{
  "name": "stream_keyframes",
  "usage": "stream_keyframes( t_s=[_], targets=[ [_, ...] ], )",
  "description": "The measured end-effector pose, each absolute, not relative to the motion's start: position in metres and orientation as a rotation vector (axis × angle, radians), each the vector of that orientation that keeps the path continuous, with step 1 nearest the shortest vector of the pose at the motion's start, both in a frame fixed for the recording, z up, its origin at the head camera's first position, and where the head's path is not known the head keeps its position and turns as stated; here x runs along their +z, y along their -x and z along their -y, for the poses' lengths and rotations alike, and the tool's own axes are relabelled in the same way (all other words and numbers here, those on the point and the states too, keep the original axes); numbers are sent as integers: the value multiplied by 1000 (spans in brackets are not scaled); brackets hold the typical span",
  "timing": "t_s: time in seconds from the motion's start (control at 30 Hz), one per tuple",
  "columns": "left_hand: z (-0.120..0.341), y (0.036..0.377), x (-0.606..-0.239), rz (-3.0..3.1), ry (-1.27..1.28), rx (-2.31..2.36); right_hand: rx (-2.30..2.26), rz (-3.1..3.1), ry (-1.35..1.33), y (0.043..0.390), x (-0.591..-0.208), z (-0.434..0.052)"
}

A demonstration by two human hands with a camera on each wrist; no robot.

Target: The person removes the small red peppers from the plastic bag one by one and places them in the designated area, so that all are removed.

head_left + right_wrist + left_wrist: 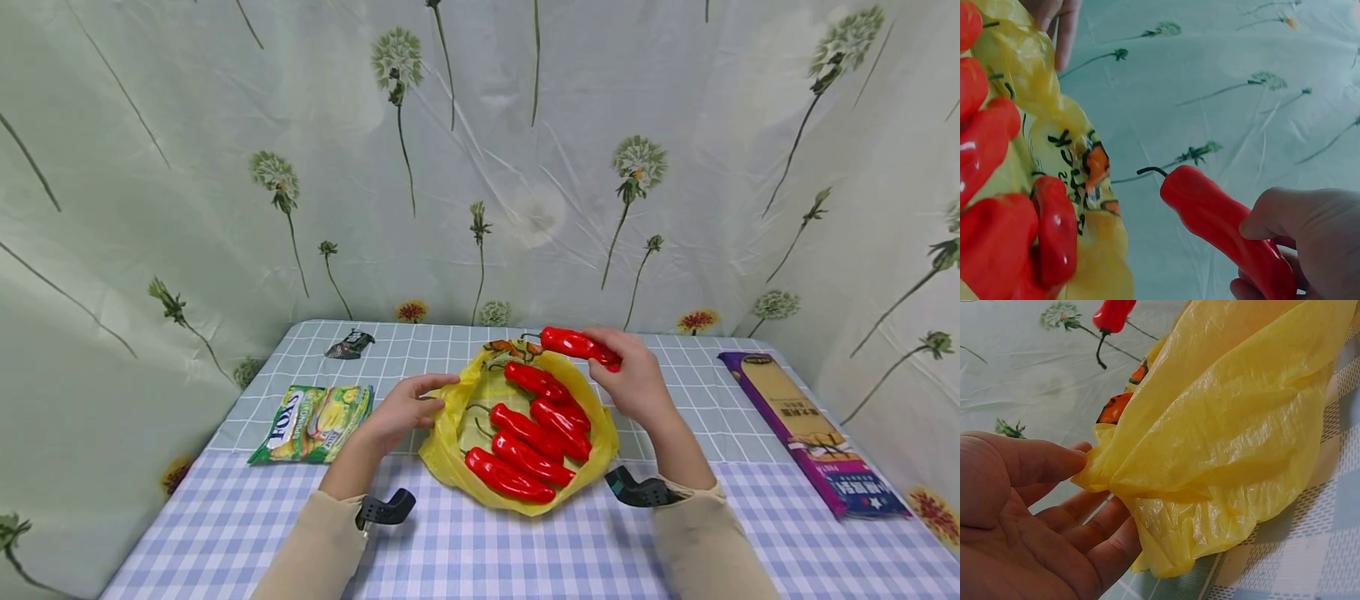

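A yellow plastic bag (444,454) lies spread open on the table, with several glossy red peppers (525,433) inside it. My left hand (401,410) pinches the bag's left rim; in the left wrist view the thumb and a finger nip the yellow film (1210,437). My right hand (633,375) grips one red pepper (573,343) by its blunt end, above the bag's far right rim. Its thin dark stem points left, and in the right wrist view this held pepper (1210,212) hangs apart from the bag.
On the left lies a green and yellow FOX'S packet (318,423), with a small black crumpled wrapper (350,344) behind it. A long purple and tan pasta package (813,433) lies along the right side. A dandelion-print curtain (525,167) hangs behind the checked table (465,558).
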State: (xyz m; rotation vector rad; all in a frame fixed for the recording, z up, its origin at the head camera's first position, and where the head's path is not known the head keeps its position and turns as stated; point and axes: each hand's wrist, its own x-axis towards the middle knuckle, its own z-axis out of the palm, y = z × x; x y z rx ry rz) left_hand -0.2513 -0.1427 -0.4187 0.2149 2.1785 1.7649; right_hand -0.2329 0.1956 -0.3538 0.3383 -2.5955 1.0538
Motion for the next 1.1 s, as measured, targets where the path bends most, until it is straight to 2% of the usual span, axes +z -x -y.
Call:
stream_keyframes(
  t_s=[1.1],
  targets=[
    [143, 252, -421, -2197, -221, 1749, 1216, 2411, 349, 258, -390, -259]
  ],
)
